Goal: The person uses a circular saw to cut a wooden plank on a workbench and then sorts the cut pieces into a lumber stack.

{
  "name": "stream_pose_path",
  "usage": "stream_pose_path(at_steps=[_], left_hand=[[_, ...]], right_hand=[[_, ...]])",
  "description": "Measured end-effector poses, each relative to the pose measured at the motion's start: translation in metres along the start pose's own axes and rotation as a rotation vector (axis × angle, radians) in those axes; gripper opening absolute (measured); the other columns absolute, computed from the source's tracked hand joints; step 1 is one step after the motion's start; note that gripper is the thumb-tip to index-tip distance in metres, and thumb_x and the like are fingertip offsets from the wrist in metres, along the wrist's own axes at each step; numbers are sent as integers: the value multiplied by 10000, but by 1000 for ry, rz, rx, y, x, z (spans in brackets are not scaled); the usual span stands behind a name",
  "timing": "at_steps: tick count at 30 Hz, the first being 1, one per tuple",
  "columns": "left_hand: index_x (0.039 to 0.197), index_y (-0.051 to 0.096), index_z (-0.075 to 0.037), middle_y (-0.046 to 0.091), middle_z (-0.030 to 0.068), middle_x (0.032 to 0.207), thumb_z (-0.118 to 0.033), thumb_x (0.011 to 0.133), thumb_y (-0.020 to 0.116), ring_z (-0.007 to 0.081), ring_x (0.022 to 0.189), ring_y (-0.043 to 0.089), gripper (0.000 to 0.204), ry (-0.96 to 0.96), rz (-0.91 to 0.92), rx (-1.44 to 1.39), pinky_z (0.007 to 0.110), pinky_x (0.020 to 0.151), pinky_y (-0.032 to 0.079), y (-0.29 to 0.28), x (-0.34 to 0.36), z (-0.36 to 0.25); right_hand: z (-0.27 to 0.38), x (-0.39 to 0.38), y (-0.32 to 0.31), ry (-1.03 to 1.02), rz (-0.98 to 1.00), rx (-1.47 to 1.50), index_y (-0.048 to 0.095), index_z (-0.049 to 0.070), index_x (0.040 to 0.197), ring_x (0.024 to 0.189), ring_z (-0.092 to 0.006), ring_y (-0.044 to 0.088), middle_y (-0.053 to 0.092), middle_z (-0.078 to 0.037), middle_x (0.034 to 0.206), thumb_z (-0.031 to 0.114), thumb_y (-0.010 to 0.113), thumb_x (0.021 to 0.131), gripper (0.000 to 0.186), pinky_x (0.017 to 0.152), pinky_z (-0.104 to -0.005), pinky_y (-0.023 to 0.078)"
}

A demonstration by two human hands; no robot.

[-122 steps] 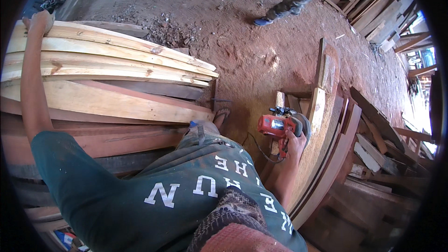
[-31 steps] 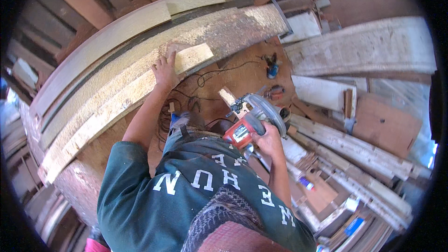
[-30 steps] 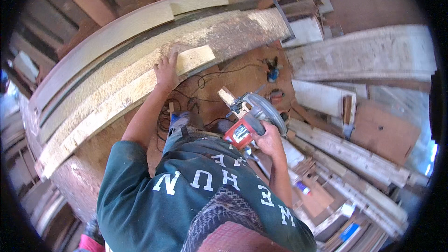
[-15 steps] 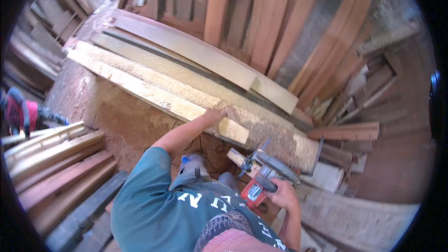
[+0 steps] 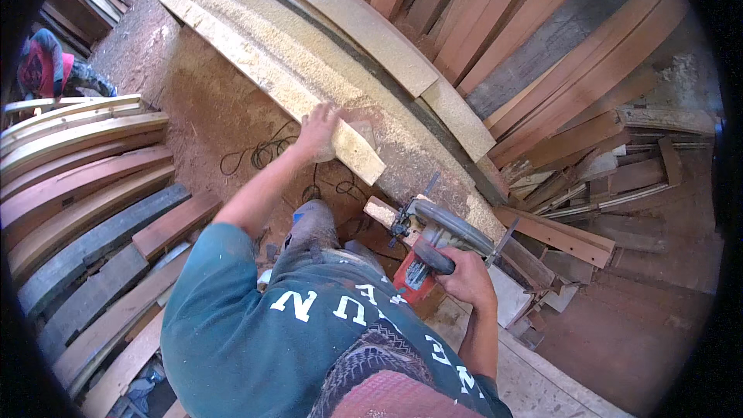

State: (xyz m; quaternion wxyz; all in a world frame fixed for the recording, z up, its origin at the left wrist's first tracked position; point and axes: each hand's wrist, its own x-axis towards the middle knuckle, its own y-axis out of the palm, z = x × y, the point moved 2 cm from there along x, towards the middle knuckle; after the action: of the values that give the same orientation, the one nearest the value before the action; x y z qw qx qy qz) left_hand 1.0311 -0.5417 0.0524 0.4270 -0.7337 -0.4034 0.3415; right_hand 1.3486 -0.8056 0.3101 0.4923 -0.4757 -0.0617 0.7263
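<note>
My left hand [image 5: 319, 131] grips a long, narrow pale board [image 5: 255, 77] close to its near end, fingers lying over its top. The board rests along a wide bench plank [image 5: 418, 178] strewn with pale sawdust. My right hand [image 5: 464, 271] is closed round the handle of a red and grey circular saw [image 5: 418, 271], which is beside the board's near end, apart from it. A short wood offcut [image 5: 378, 209] shows by the saw's front. Black cords [image 5: 255, 155] lie coiled on the dusty ground below the board.
Stacked planks [image 5: 85, 170] lie along the left; long reddish boards [image 5: 495, 15] stand beyond the bench. A pile of scrap wood [image 5: 580, 240] is at the right. Another person [image 5: 42, 62] in pink and grey is at the far left, behind the stack.
Since the first frame, my left hand has left the plank stack for the pale board. In the last second the view has turned along the board; the saw stays in my right hand.
</note>
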Motion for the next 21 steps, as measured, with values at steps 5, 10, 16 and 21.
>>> stream_pose_path(at_steps=[5,10,16,21], left_hand=[[1459,411,134,612,274,1341,-406,849,885,347,1198,644,942,-928,-5,-1282,429,948,575,66,-42,10],[1283,630,102,729,224,1195,-420,858,876,332,1096,705,717,-932,-191,-1137,442,925,560,111,-21,9],[1190,696,128,757,211,1081,-445,853,867,318,938,742,686,-829,-390,-1433,449,766,587,171,6,68],[1248,667,106,727,177,1188,-167,968,774,322,1015,738,405,-953,-117,-1548,449,839,617,110,-14,-49]], right_hand=[[5,11,-3,-72,-27,-45,741,52,1115,941,-425,713,732,-213,977,99,783,703,417,837,-443,557],[7,21,-11,-92,-1,-32,724,25,1116,960,-430,705,723,-236,1001,99,764,697,428,841,-457,552],[2,49,-12,-215,-8,-105,723,20,1068,913,-412,705,712,-243,951,139,780,682,408,824,-450,550],[-18,28,-4,-43,9,-67,724,18,1051,859,-376,702,711,-223,921,141,794,703,376,812,-440,544]])
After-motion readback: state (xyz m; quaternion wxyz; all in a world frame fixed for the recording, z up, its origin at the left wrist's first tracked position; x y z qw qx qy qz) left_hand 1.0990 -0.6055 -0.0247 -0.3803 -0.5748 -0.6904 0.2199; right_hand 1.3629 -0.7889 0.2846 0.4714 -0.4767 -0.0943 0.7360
